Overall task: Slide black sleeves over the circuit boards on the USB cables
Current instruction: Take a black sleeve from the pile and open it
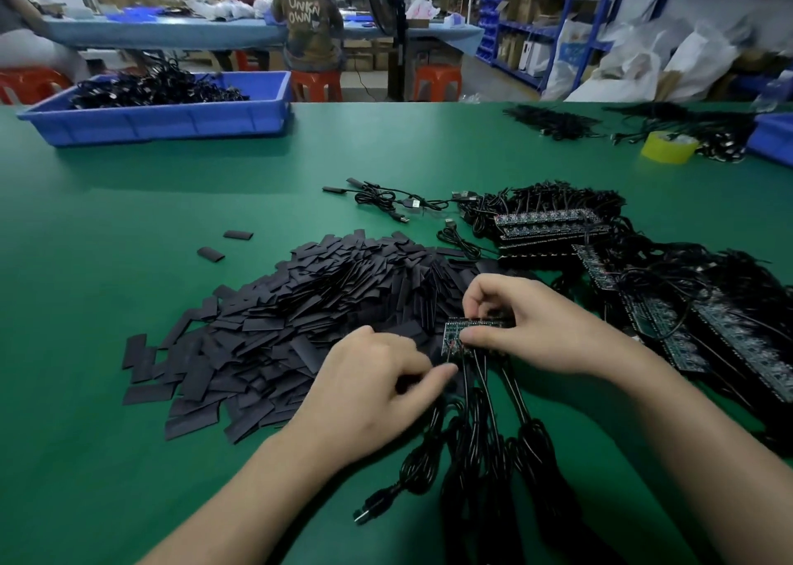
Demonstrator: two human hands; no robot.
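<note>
My right hand [528,328] pinches a bare circuit board [454,335] mid-tabletop; my left hand [373,384] curls beside it, grasp unclear. Sleeve pile [300,307] large, unsleeved boards [553,225] stacked toward the right edge: most work remains.

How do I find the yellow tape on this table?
Look to the far right of the big green table, where a blue plastic bin pokes in. Just left of it sits the yellow roll of tape, the only yellow ring among black cable bundles.
</note>
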